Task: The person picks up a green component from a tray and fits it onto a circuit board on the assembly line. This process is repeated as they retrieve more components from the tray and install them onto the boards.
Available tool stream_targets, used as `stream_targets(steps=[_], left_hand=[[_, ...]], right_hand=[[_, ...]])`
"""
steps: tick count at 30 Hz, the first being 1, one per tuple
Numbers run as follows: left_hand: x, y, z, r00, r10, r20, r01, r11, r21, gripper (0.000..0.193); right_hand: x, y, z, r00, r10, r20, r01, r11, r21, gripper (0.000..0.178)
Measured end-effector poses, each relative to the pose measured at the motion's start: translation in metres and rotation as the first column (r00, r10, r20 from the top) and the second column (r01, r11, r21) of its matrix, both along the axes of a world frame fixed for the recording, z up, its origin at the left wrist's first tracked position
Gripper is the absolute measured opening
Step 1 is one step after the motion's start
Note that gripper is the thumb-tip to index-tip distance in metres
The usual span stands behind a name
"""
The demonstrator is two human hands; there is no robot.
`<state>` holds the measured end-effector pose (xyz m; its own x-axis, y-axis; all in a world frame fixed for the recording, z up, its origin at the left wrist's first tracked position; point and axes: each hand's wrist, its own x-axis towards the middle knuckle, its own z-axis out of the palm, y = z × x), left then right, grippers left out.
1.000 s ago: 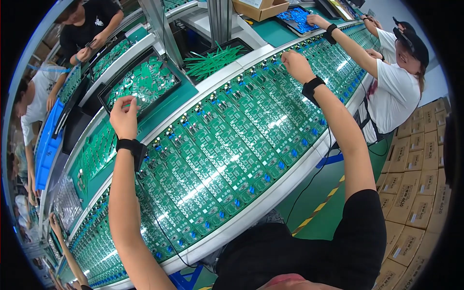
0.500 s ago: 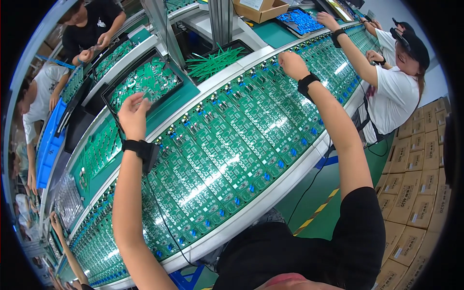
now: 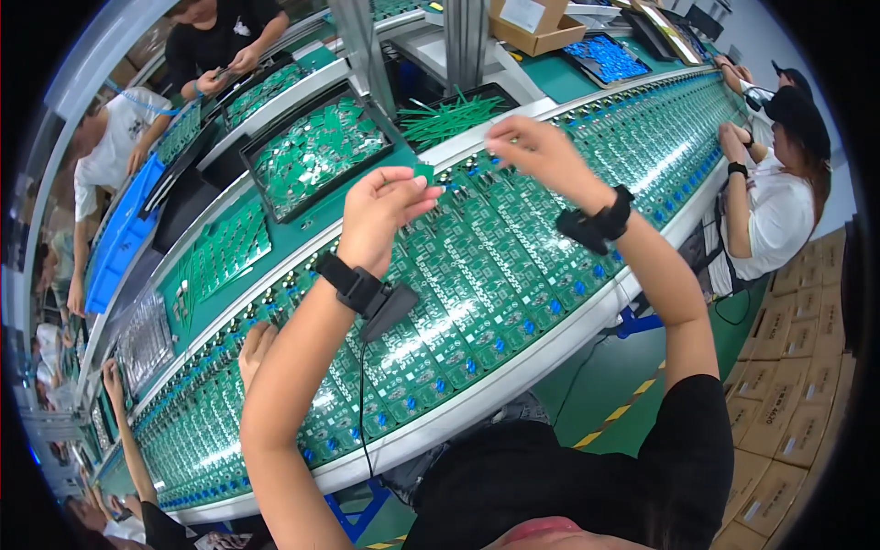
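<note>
My left hand is raised above the row of boards, with a small green circuit board piece pinched between thumb and fingers. To its right, my right hand is held over the far edge of the row, fingertips turned toward the left hand. Its fingers are curled together, and anything between them is too small or blurred to make out. Beneath both hands lies a long line of green circuit boards, set side by side, with blue parts along the near ends and mixed parts along the far ends.
A black tray of small green board pieces stands beyond my left hand. Behind are green strips, a tray of blue parts and a cardboard box. Co-workers sit at both sides; another person's hand reaches in beside my left forearm.
My left hand has moved right from the tray, now with the small board piece showing. My right hand has come left and lifted off the boards. The view has shifted slightly.
</note>
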<state>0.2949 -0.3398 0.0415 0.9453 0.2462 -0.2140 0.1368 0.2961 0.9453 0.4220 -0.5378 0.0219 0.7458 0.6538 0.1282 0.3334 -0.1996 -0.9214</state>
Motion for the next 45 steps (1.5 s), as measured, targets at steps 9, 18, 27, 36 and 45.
stream_targets(steps=[9, 18, 27, 36, 45], left_hand=[[-0.011, -0.046, 0.000, 0.978, -0.149, -0.148, 0.133, 0.985, -0.108, 0.017], [0.012, 0.040, -0.022, 0.979, 0.036, -0.201, 0.023, 0.960, 0.281, 0.021], [0.024, 0.143, -0.031, 0.959, 0.245, -0.142, 0.081, 0.245, 0.966, 0.017], [0.033, 0.158, -0.044, 0.965, 0.184, -0.188, 0.187, 0.022, 0.982, 0.013], [0.028, 0.157, -0.051, 0.984, 0.155, -0.093, 0.072, 0.138, 0.988, 0.013]], right_hand=[[-0.051, 0.010, -0.027, 0.996, 0.016, -0.086, 0.008, 0.960, 0.279, 0.017], [0.084, -0.097, -0.064, 0.961, -0.277, -0.004, 0.277, 0.958, 0.070, 0.013], [0.110, -0.107, -0.087, 0.883, -0.209, 0.421, 0.365, 0.868, -0.337, 0.014], [0.109, -0.092, -0.093, 0.805, -0.122, 0.581, 0.341, 0.896, -0.284, 0.008], [0.111, -0.084, -0.100, 0.756, -0.116, 0.644, 0.398, 0.863, -0.311, 0.010]])
